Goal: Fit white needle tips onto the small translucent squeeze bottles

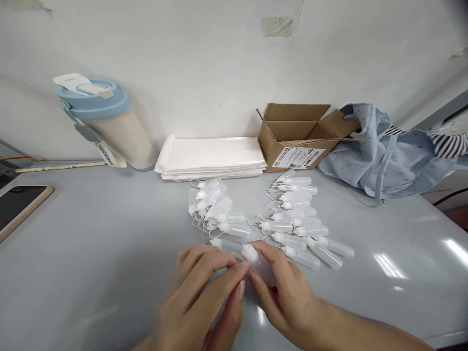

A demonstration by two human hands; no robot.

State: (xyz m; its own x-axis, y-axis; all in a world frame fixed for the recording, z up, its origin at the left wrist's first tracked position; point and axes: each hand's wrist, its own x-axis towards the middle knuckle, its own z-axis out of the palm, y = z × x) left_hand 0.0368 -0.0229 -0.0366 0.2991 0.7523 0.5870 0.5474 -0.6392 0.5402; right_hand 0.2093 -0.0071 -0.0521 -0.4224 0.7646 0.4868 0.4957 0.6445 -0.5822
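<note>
My right hand is closed round a small translucent squeeze bottle with a white cap and a thin metal needle tip pointing up and to the left. My left hand is beside it with curled fingers; a fingertip touches the bottle near its white cap. Whatever the left fingers pinch, if anything, is hidden. Just beyond my hands lies a left group of similar bottles, many with thin white straps. A right group of bottles lies in a loose column, some showing metal needles.
A stack of white packets lies against the wall, beside an open cardboard box with a label. Light blue cloth is bunched at the right. A blue-lidded tumbler stands at the left, and a phone lies near the left edge.
</note>
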